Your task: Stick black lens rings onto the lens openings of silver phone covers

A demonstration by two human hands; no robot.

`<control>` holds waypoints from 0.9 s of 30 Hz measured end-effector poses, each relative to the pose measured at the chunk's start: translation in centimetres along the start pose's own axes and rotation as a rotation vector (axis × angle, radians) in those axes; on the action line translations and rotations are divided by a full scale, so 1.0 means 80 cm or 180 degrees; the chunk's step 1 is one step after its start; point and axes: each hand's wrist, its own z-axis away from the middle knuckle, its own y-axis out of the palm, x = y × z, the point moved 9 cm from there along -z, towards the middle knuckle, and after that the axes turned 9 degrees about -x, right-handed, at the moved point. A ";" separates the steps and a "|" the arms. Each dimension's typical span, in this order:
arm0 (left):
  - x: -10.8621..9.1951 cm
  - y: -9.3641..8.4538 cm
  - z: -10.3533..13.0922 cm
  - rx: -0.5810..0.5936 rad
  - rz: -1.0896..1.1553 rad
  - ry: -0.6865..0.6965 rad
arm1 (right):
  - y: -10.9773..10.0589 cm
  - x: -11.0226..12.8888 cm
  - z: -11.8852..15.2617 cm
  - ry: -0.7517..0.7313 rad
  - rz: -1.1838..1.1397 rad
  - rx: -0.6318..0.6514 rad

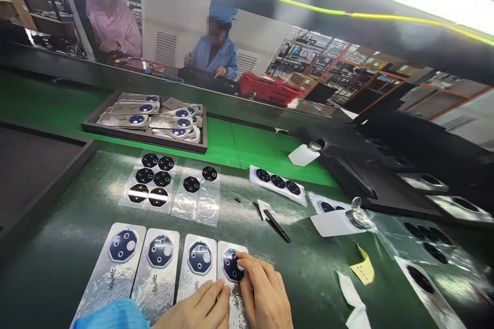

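1. Green worktable (pixel 304 293) bears a tray (pixel 173 143); nearer than it, rightward, lies the rightmost silver panel (pixel 236 308).
2. Left hand (pixel 200 306): fingers together, along this panel. Right hand (pixel 266 288): fingertips at dark octagon (pixel 230 267); pinching, I cannot tell.
3. Uneven pressure may shift the octagon.

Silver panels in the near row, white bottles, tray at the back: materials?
Silver panels: metal or metallised plastic; glossy, rippled reflections. White bottles: probably plastic, smooth and evenly white; mirror-bright lids suggest metal. Tray: dark, matte; plastic or foam, can't tell.
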 end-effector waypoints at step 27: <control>0.008 -0.003 -0.004 0.0050 0.0059 -0.0171 | 0.002 0.001 -0.003 0.0097 -0.0115 0.0062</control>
